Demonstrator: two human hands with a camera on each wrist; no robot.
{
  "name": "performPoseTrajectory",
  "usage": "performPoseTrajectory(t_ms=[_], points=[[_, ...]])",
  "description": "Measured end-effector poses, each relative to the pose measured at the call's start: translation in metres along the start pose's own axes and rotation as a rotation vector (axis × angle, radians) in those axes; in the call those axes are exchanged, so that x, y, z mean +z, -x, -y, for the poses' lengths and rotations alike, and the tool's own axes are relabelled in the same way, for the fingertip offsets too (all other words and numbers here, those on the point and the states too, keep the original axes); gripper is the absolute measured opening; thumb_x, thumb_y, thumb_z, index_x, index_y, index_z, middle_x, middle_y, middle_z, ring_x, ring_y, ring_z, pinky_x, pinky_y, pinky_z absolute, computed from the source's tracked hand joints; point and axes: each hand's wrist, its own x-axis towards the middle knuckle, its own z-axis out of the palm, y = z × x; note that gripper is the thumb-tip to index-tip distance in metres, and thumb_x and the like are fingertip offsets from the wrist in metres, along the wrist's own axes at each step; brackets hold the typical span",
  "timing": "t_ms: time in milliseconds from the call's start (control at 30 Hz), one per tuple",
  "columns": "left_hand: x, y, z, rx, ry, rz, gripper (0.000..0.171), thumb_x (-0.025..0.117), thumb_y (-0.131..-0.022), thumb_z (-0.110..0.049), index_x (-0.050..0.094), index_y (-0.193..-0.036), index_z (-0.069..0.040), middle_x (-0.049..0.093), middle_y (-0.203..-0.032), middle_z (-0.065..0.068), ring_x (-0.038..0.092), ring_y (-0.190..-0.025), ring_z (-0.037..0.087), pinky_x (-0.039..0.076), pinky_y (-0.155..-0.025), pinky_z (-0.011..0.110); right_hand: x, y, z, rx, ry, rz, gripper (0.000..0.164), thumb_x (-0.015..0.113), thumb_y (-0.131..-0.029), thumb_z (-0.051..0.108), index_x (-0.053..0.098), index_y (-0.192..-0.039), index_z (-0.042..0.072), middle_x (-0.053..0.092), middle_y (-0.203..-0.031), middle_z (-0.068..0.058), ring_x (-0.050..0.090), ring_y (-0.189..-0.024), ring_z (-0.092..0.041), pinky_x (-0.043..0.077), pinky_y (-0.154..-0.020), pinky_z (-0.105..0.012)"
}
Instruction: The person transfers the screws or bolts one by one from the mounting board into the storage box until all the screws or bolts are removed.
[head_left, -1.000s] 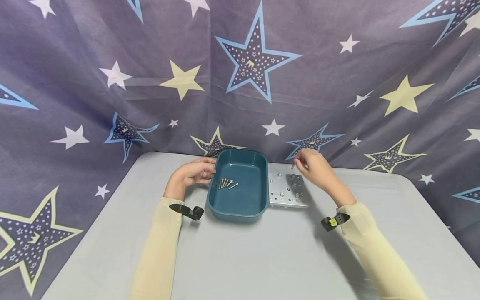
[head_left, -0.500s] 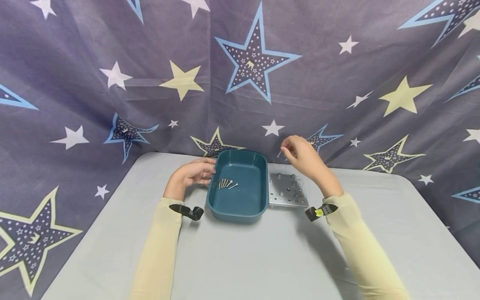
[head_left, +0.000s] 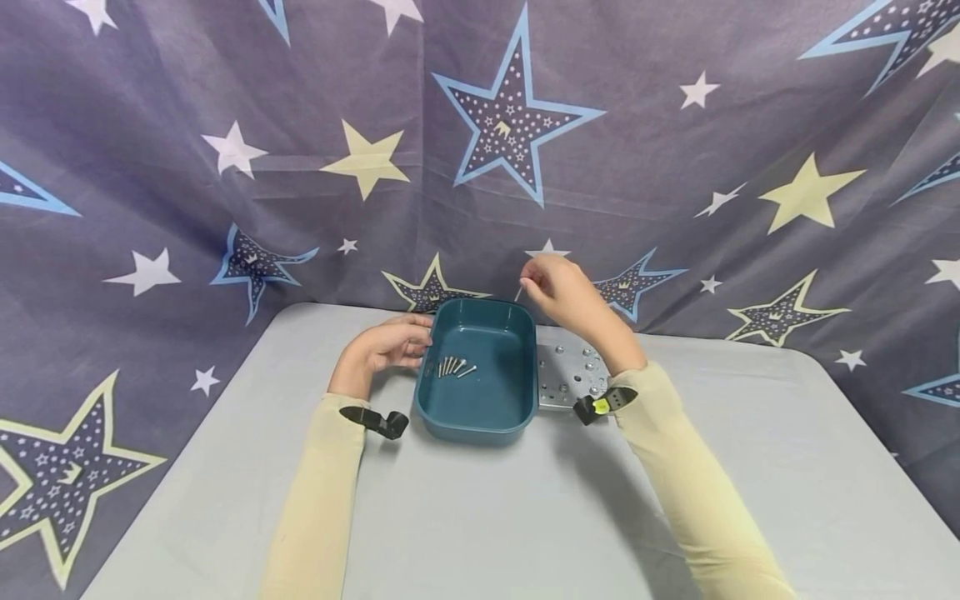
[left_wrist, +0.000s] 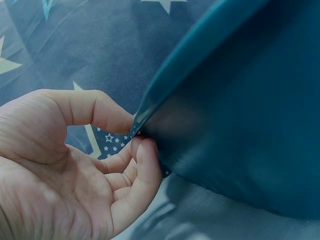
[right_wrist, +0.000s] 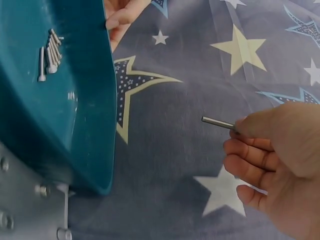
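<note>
My left hand (head_left: 388,343) pinches the left side of a teal tray (head_left: 491,404) between thumb and fingers. In the left wrist view the fingertips meet at the tray's edge. Beyond the tray's far right corner, my right hand (head_left: 570,296) holds a thin metal screw (right_wrist: 216,122) between thumb and forefinger, its free end pointing out toward the tray side. The fingers cover the screw's other end. Several similar screws (head_left: 452,367) lie grouped at the left inside the tray.
A perforated metal plate (head_left: 555,375) with several bolt heads on it stands against the tray's right side, partly behind the right forearm. A grey-covered table (head_left: 465,517) lies beneath. Behind rises a star-printed curtain (head_left: 300,108).
The right hand has moved left and slightly up, from above the metal plate to beside the tray's far right corner, with the screw in its fingers. The left hand and tray have stayed put.
</note>
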Motion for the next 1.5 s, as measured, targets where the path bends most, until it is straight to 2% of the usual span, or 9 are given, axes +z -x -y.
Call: performPoseTrajectory(t_ms=[167,433,700,1067,1500], points=[[-0.001,0.001,0.0,0.0,0.007,0.0,0.059,0.05,-0.093,0.0,0.032,-0.149,0.005,0.061,-0.081,-0.007,0.058,-0.066,0.003,0.053,-0.067,0.022,0.01,-0.01,0.005,-0.013,-0.007,0.027,0.014,0.06,-0.098,0.009,0.067,-0.099,-0.003,0.066,-0.093,-0.017,0.061,-0.085,-0.028,0.053,-0.08,-0.041],[-0.002,0.001,0.001,-0.005,0.0,-0.002,0.059,0.051,-0.092,-0.001,0.032,-0.148,0.004,0.06,-0.081,-0.007,0.058,-0.067,0.004,0.053,-0.068,0.022,0.027,-0.022,0.013,0.007,-0.019,0.116,0.015,0.06,-0.1,0.01,0.067,-0.102,-0.002,0.067,-0.095,-0.017,0.062,-0.085,-0.027,0.053,-0.081,-0.041],[-0.001,0.001,0.0,-0.004,0.002,0.002,0.06,0.05,-0.092,0.0,0.032,-0.149,0.004,0.061,-0.082,-0.007,0.058,-0.067,0.004,0.053,-0.068,0.023,0.047,-0.031,0.016,0.033,-0.006,0.187,0.014,0.059,-0.1,0.01,0.068,-0.101,-0.001,0.069,-0.094,-0.014,0.06,-0.079,-0.022,0.052,-0.078,-0.037],[0.001,-0.002,-0.001,-0.015,0.008,0.001,0.06,0.05,-0.094,-0.001,0.032,-0.15,0.004,0.065,-0.082,-0.006,0.061,-0.068,0.005,0.053,-0.069,0.024,0.073,-0.036,0.01,0.105,-0.001,0.257,0.015,0.06,-0.101,0.011,0.07,-0.104,0.0,0.071,-0.098,-0.014,0.062,-0.082,-0.022,0.053,-0.082,-0.039],[0.001,-0.003,-0.001,-0.021,0.0,-0.01,0.059,0.05,-0.093,0.0,0.033,-0.149,0.004,0.062,-0.082,-0.005,0.059,-0.066,0.005,0.053,-0.068,0.024,0.094,-0.04,-0.004,0.138,0.046,0.362,0.019,0.059,-0.1,0.011,0.074,-0.106,-0.001,0.074,-0.104,-0.015,0.067,-0.089,-0.024,0.055,-0.087,-0.04]])
